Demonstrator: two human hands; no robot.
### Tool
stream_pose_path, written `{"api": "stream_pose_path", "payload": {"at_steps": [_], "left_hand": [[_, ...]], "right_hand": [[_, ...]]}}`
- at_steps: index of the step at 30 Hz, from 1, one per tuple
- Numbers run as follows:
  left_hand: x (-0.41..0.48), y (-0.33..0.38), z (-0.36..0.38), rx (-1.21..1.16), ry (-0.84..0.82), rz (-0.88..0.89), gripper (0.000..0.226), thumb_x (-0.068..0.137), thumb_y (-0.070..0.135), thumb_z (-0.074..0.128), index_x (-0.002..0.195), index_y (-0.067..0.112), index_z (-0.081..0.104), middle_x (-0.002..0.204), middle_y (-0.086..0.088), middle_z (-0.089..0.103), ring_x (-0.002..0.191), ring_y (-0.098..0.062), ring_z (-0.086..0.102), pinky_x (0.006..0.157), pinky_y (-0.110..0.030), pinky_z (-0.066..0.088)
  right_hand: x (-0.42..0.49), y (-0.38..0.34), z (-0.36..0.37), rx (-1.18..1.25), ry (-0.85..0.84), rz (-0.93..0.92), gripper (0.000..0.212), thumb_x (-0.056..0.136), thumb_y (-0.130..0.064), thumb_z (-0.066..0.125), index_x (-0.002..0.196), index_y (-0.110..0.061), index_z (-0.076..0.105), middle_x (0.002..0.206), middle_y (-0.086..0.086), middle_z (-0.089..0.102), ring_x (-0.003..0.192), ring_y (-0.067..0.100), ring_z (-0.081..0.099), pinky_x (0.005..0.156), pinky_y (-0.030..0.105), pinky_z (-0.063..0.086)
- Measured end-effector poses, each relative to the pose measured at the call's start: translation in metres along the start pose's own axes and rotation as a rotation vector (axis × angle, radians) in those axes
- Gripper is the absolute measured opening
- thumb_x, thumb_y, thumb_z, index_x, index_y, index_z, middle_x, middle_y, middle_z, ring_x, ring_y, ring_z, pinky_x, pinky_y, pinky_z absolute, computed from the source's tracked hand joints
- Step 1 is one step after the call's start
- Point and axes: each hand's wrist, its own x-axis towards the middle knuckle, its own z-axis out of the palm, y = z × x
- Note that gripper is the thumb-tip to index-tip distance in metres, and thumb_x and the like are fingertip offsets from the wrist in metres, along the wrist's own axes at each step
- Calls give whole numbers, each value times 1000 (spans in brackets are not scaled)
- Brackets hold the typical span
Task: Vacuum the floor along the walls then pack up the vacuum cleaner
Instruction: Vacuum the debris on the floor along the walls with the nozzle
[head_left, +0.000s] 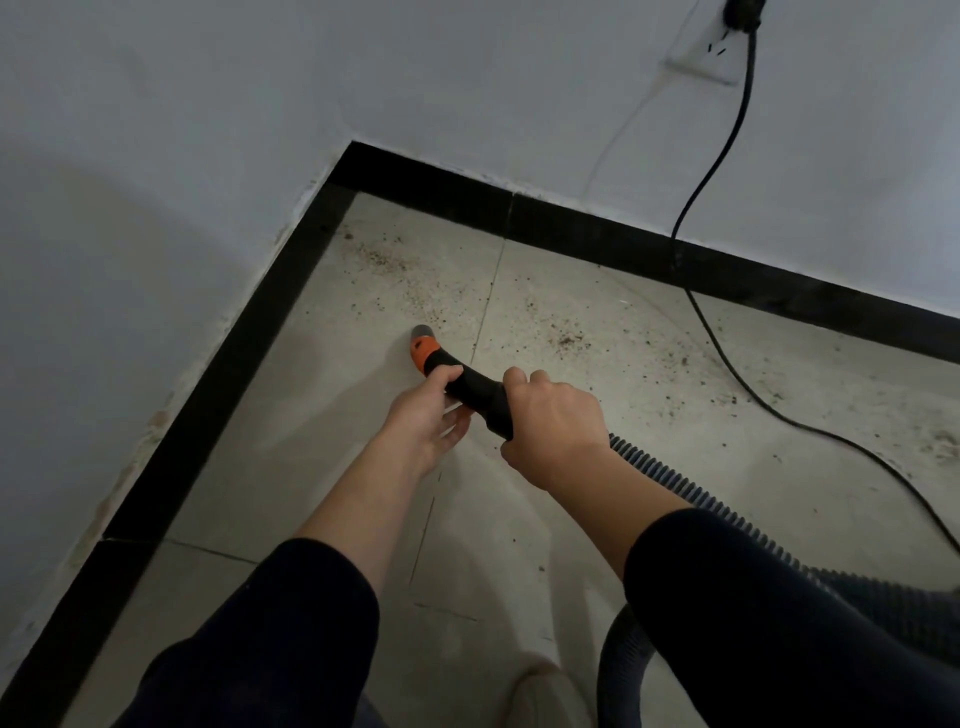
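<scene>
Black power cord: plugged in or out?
Plugged in: the black power cord runs up to a black plug seated on the white wall socket.

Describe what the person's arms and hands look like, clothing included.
Both arms wear dark, near-black long sleeves. The left sleeve and the right sleeve each end partway along the forearm, leaving the lower forearms bare. The left hand and the right hand are bare too: no gloves, and no ring, watch or bracelet shows in this view.
</scene>
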Motion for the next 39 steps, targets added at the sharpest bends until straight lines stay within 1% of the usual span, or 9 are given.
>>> {"api": "stream_pose_path", "payload": {"at_steps": [3,8,12,16,19,25,31,35,39], "left_hand": [[0,-5,8,16,-12,-16,34,94,25,61,122,6,56,104,-9,67,98,-20,63,69,-26,50],[-1,-12,23,49,-31,-38,31,94,25,61,118,7,57,102,-9,67,95,-19,64,70,-26,51],[-1,-17,31,78,-37,-50,32,93,26,62,119,7,57,105,-9,68,96,-20,64,69,-26,51],[-2,-21,36,97,-49,-67,34,93,26,62,121,7,56,106,-9,67,94,-19,65,66,-26,50],[-4,-22,39,103,-65,-72,34,94,26,61,121,7,56,104,-9,68,91,-18,65,65,-26,49],[-7,-26,43,121,-76,-80,36,93,27,61,123,7,56,102,-9,68,87,-17,66,61,-24,48],[-11,-30,42,159,-121,-91,35,94,26,61,123,7,55,102,-10,69,83,-17,69,58,-22,49],[-17,-32,47,169,-155,-101,29,95,23,58,119,5,55,99,-13,68,80,-18,68,61,-23,50],[-20,-34,55,183,-181,-120,26,95,23,58,114,5,56,95,-14,68,76,-17,69,59,-22,50]], "right_hand": [[-5,8,0,9,-17,27,43,87,-24,63,123,-15,42,106,6,55,87,25,58,65,34,41],[-13,21,0,14,-37,73,43,87,-25,63,123,-15,42,102,5,53,76,22,45,64,34,39],[-19,28,0,17,-42,95,44,87,-25,63,123,-15,41,92,3,44,75,22,47,63,34,40],[-24,34,-1,-2,-39,108,44,87,-25,63,123,-15,41,93,3,44,75,22,46,62,33,38],[-27,37,-2,-8,-42,109,43,86,-24,63,123,-14,42,98,4,51,74,22,46,61,33,38],[-32,41,-5,-19,-49,111,41,87,-26,61,121,-14,43,92,3,45,73,22,45,61,33,36],[-40,45,-10,-99,-38,85,36,88,-28,59,118,-14,45,87,2,45,68,20,44,47,28,24],[-46,50,-15,-141,-54,69,35,89,-29,58,118,-14,46,86,1,44,67,18,44,52,29,30],[-50,56,-22,-179,-74,65,33,90,-28,57,117,-13,46,81,0,42,63,16,41,52,28,30]]}}
